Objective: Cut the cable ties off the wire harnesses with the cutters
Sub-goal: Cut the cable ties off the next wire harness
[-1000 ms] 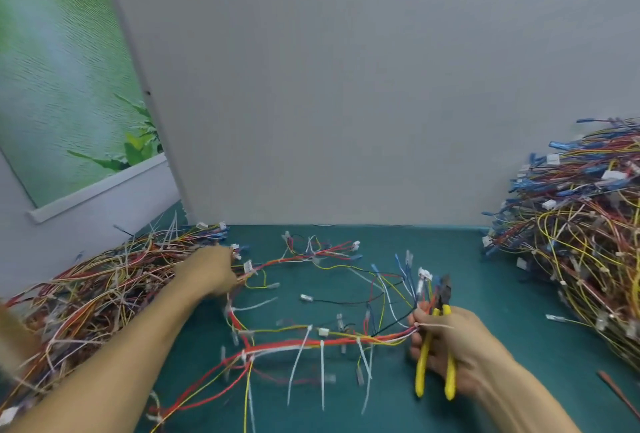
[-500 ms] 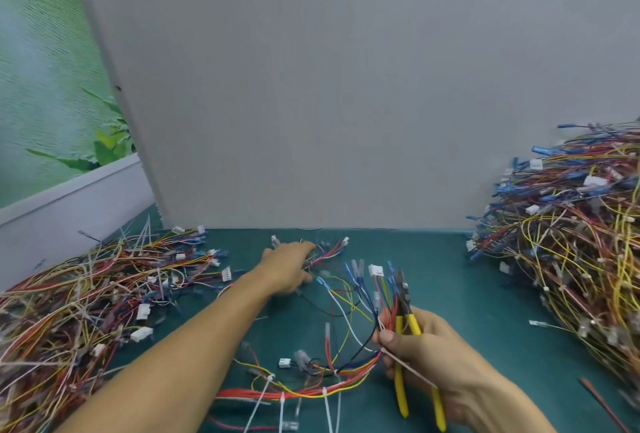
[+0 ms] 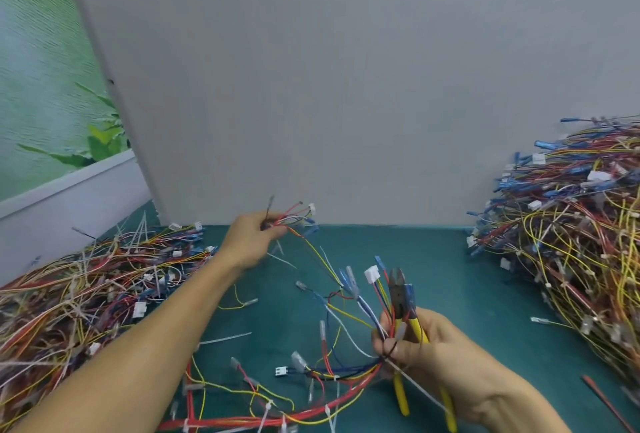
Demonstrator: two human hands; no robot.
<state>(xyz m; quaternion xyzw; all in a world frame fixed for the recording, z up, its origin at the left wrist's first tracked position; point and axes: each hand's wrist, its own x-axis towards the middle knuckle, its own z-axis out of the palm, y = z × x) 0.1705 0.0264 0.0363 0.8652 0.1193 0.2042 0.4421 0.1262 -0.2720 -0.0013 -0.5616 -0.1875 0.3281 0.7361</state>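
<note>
**One harness drawn out between the hands, ties not yet cut**

The green table (image 3: 433,259) carries two heaps of wire, a pile on the right (image 3: 571,252) and a pile on the left (image 3: 69,301). These are probably stock and finished work, though which is which I cannot tell. Between them lies one wire harness (image 3: 341,379). The left hand (image 3: 247,242) has its fingers curled round the far end, raising it, likely to spread the wires. The right hand (image 3: 446,360) grips the yellow-handled cutters (image 3: 401,297), blades up, its thumb pinching a bunch of wires. White cable ties (image 3: 268,410) ring the harness's near stretch.
</note>
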